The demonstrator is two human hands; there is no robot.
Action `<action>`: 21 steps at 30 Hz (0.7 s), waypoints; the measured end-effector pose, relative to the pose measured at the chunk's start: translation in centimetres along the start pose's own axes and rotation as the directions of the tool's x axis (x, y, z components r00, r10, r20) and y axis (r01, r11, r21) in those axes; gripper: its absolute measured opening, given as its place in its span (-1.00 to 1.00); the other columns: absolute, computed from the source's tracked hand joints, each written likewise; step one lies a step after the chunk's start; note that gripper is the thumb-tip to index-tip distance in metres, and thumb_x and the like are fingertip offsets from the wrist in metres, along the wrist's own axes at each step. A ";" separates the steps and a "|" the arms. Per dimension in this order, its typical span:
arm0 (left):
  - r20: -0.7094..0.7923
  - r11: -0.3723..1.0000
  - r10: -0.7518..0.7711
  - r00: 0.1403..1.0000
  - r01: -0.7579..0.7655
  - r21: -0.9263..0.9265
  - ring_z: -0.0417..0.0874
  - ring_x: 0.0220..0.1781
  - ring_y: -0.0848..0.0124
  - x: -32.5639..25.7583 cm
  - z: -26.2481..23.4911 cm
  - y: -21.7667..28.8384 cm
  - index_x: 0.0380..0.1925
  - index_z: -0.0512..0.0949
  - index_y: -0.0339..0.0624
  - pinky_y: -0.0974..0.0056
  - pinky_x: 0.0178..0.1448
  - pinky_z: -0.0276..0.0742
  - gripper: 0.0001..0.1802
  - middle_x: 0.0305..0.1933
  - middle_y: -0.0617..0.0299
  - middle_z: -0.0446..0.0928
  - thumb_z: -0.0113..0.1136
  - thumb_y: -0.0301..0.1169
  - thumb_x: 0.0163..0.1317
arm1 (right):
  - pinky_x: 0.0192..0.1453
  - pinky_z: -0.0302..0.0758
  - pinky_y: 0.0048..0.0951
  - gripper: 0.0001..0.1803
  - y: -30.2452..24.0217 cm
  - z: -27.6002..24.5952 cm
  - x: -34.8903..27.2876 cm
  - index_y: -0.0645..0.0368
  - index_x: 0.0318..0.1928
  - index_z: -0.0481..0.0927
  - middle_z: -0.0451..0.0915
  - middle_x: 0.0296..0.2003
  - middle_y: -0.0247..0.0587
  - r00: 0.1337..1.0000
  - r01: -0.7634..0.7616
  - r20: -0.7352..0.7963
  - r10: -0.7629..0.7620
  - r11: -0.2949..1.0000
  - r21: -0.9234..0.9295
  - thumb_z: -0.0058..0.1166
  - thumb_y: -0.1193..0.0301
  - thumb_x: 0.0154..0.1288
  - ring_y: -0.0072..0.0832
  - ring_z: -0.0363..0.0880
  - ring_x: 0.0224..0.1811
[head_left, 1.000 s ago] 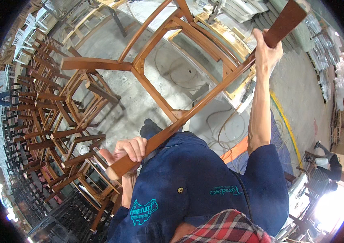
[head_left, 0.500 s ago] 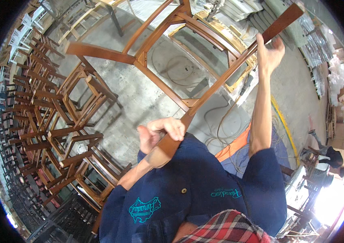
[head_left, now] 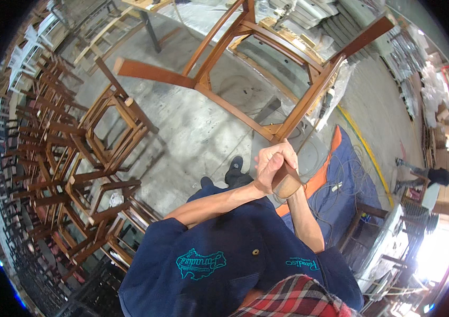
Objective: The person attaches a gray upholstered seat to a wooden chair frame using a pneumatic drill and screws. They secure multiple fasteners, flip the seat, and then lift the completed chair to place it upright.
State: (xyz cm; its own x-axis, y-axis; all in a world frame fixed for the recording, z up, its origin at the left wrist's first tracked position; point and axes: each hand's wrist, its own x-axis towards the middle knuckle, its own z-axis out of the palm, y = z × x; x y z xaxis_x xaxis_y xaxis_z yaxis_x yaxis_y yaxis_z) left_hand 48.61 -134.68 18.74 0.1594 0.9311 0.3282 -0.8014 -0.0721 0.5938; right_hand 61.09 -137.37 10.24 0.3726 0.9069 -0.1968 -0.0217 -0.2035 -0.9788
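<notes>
A brown wooden chair frame (head_left: 235, 112) hangs tilted in front of me, its seat opening bare and its legs sticking out to the sides. My left hand (head_left: 272, 168) is closed round the near leg, close to its pale cut end. Behind that same leg, my right hand (head_left: 298, 191) is mostly hidden; its forearm rises from the lower right to meet the leg beside my left hand. The two hands are close together, and I cannot tell exactly how the right fingers lie.
Stacked brown chair frames (head_left: 111, 121) crowd the left side. Beyond the held frame stands a wooden pallet (head_left: 266, 66). A blue and orange sheet (head_left: 340, 174) with looped cable lies on the floor at right. Another person (head_left: 435, 177) is at far right.
My right hand has left the upper right leg and come down to the near leg beside my left hand. The chair frame and my left hand have shifted right.
</notes>
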 end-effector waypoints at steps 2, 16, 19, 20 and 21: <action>-0.003 0.998 0.010 1.000 -0.011 -0.070 0.59 -0.34 0.26 -1.1 -1.3 -2.4 -0.48 0.57 -0.30 0.23 -0.07 0.41 -0.38 -0.44 0.07 0.57 0.17 0.14 0.33 | 0.22 0.47 -0.29 -0.66 -1.9 1.6 -1.6 0.20 -0.05 0.50 0.54 -0.10 -0.20 0.895 0.436 0.130 -0.426 0.777 -0.454 0.22 0.25 0.32 -0.30 0.55 0.00; -0.224 0.060 0.408 0.885 0.218 0.974 0.42 0.32 0.02 20.5 -18.0 5.6 0.22 0.41 -0.38 0.02 0.38 0.33 -0.10 0.29 -0.15 0.40 0.49 0.04 0.04 | -0.48 0.34 -0.40 -0.54 0.2 -2.0 0.7 0.24 -0.13 0.45 0.35 -0.60 -0.33 0.653 -0.644 0.200 0.730 0.397 0.654 0.15 0.09 0.19 -0.45 0.33 -0.64; -0.700 0.359 -0.017 0.714 0.657 0.662 0.08 0.59 -0.04 24.7 -30.0 3.4 0.46 0.16 -0.38 -0.08 0.56 0.08 0.30 0.54 -0.22 0.11 0.45 0.32 -0.08 | -0.47 0.34 -0.34 -0.51 0.8 -1.9 1.6 0.25 -0.08 0.44 0.36 -0.60 -0.32 0.662 -0.668 0.179 0.728 0.464 0.581 0.13 0.08 0.20 -0.42 0.34 -0.65; -0.720 0.396 -0.137 0.681 0.704 0.590 0.05 0.61 -0.03 24.4 -32.3 1.9 0.47 0.15 -0.38 -0.09 0.57 0.05 0.32 0.55 -0.21 0.10 0.44 0.32 -0.09 | -0.46 0.35 -0.32 -0.50 0.5 -1.9 2.0 0.24 -0.06 0.43 0.36 -0.60 -0.31 0.661 -0.671 0.162 0.733 0.481 0.564 0.12 0.08 0.21 -0.40 0.34 -0.65; -0.720 0.425 -0.261 0.643 0.747 0.512 0.02 0.63 -0.02 24.0 -33.8 0.3 0.48 0.13 -0.39 -0.10 0.59 0.01 0.33 0.56 -0.21 0.10 0.44 0.33 -0.10 | -0.45 0.36 -0.30 -0.49 0.3 -1.9 2.4 0.24 -0.05 0.43 0.36 -0.60 -0.31 0.665 -0.667 0.136 0.734 0.502 0.550 0.12 0.07 0.21 -0.39 0.34 -0.65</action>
State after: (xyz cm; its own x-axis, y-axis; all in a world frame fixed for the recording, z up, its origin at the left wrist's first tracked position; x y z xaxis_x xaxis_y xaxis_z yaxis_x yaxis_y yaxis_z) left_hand 32.70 -100.28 1.98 -0.1037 0.8747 -0.4733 0.0736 0.4814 0.8734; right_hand 63.72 -135.96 9.62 0.1055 0.5042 -0.8571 -0.7700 -0.5040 -0.3913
